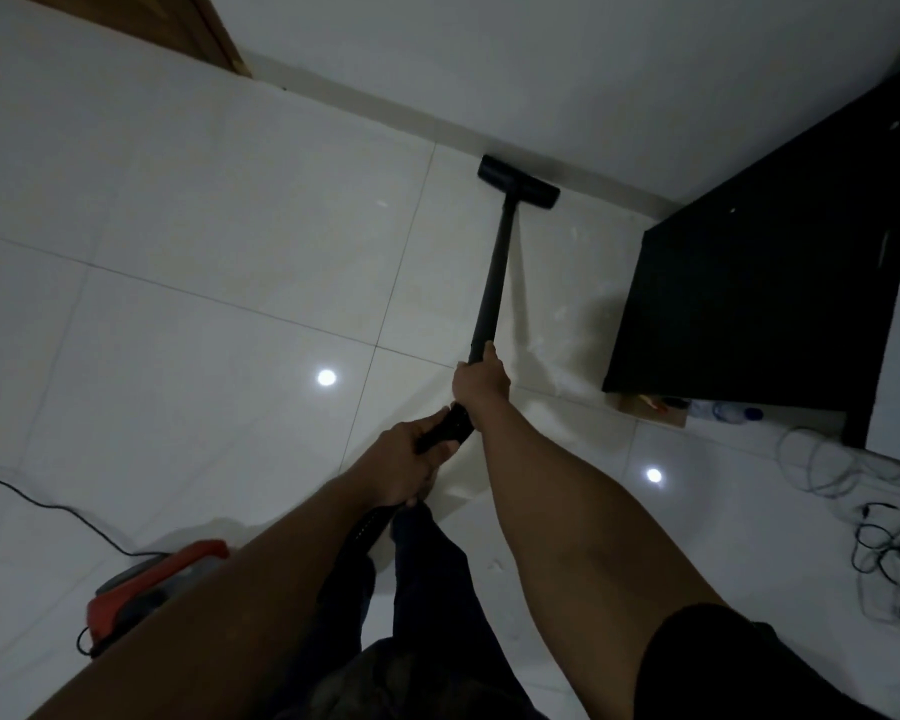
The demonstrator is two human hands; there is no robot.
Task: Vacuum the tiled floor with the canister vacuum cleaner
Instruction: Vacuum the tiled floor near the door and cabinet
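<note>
Head view, position: the floor head (518,181) sat flat on the tiled floor (204,304), right against the base of the wall and near the black cabinet (749,278).
Head view, grip: the right hand (481,379) was wrapped round the lower end of the wand (494,272); the left hand (411,459) was clamped on the handle just behind it, where the hose (370,527) joins.
Head view, canister: the red canister (152,584) lay on the floor behind the left arm, with its power cord (48,506) trailing away to the left.
Handling: the wand looked stiff and light, best steered with two hands as held. The glossy tiles probably let the head slide easily. The hose seemed flexible, so the canister would likely follow only when tugged.
Hazard: the loose cables (879,553) on the right could snag the head.
Hidden: the left arm covered much of the canister, and the legs hid most of the hose. The dim light hid any dust. The items under the cabinet were too small to name.
</note>
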